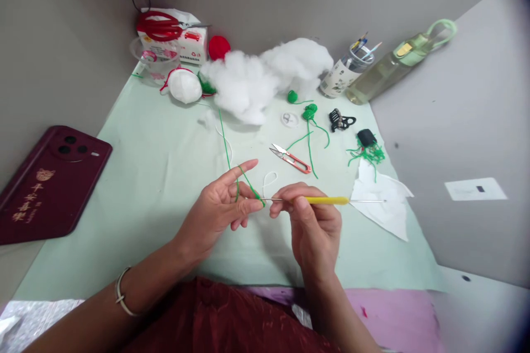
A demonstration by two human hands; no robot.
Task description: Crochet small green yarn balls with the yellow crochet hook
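My left hand [226, 198] pinches a small piece of green crochet work [260, 199] between thumb and finger, its index finger stretched out with green yarn [226, 140] running over it. That yarn leads back toward the stuffing at the rear of the table. In my right hand [312, 215] is a crochet hook [327, 200] with a yellow handle, held level like a pen. Its metal tip meets the green work at my left fingertips. A loop of white yarn [270, 178] lies just behind the hands.
Thread snips [292, 159] lie behind my right hand. Farther back are white stuffing [248, 85], a white yarn ball [185, 86], green crocheted pieces [309, 112] and a black hair claw [342, 120]. A bottle [389, 69] and pen holder [342, 73] stand back right; a phone [58, 179] lies left.
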